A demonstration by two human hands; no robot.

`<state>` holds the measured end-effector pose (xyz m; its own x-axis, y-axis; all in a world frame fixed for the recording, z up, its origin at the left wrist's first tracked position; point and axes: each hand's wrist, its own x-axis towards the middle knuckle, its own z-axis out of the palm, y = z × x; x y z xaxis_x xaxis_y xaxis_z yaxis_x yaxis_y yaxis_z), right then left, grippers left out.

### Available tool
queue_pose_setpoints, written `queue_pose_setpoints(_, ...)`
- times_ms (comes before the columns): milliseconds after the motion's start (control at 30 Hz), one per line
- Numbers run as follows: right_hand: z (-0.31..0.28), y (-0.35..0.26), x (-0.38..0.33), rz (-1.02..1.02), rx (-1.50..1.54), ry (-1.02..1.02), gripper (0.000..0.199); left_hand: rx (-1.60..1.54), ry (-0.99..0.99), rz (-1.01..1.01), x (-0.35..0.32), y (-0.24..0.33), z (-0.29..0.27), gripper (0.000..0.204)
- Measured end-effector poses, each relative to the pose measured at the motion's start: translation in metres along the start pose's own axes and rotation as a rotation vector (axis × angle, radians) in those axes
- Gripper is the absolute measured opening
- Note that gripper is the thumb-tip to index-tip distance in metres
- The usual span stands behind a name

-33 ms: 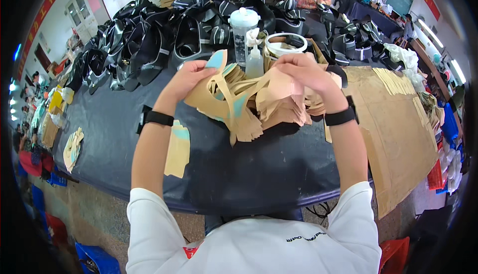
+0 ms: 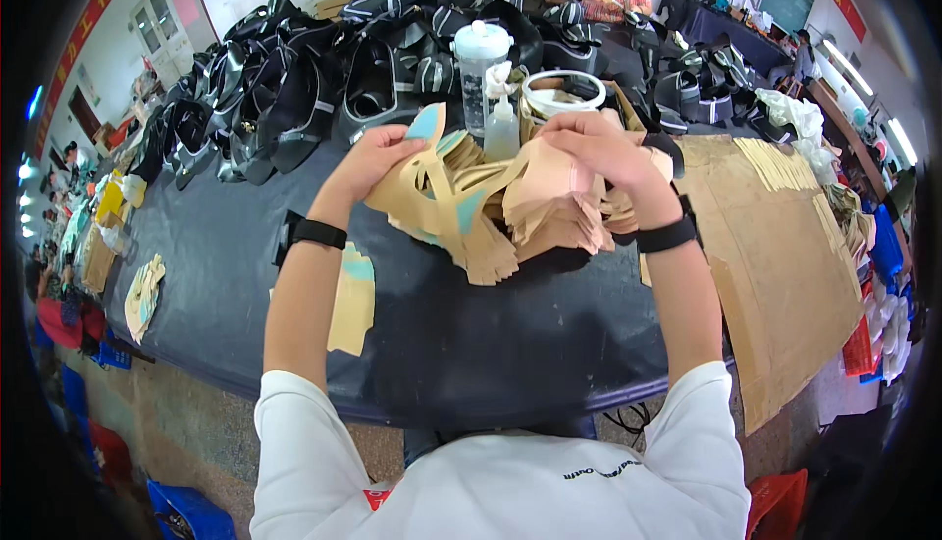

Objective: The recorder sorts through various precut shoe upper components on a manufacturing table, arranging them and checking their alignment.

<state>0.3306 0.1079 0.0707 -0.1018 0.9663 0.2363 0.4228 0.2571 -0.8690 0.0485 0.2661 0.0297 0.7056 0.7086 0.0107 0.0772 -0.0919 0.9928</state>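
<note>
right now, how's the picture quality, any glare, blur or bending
Head view: dark table bows along its front edge, corners go black; head view: tube lights at right glare white, table has soft sheen; head view: left hand, right hand and tan pieces look fairly sharp.

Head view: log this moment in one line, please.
left grip: on tan cut-outs | right grip: on pinkish-tan stack | beyond: squeeze bottle, lidded bottle | dark table: pale-yellow piece
</note>
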Motion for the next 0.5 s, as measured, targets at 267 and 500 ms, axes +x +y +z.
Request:
queue_pose_setpoints(267,-0.004,-0.008,0.015,0.209,0.136,0.068,0.021,0.197,0.066,0.09,0.04,-0.042,-0.025,0.027)
queue_pose_setpoints(500,0.002,0.014,0.011,0.333,-0.522,0.245,0.018,0.966,0.437,0.395,0.041,-0.08,-0.009,0.029)
